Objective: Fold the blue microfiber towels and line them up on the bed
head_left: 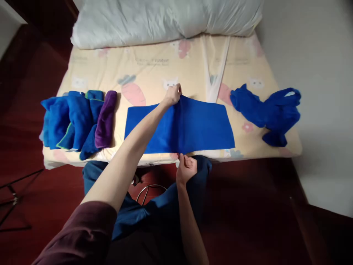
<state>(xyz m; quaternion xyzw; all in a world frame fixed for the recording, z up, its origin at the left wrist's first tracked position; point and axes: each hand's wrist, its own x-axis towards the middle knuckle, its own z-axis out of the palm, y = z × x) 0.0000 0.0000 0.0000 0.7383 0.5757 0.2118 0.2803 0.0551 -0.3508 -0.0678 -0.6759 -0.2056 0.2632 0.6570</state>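
Note:
A blue cloth [204,127] lies spread flat on the near edge of a bed [154,73] with a cartoon-print sheet. My left hand [173,94] reaches across and pinches the cloth's far edge at its middle, lifting a ridge. My right hand [186,169] pinches the near edge at its middle, just off the bed's side. Both hands are closed on the same cloth.
A pile of folded blue cloths [70,119] with a purple one [105,119] sits at the bed's left. A crumpled blue heap [268,112] lies at the right. White pillows [165,20] line the far end. A grey wall [317,73] runs at the right. Dark red floor [248,206] lies below.

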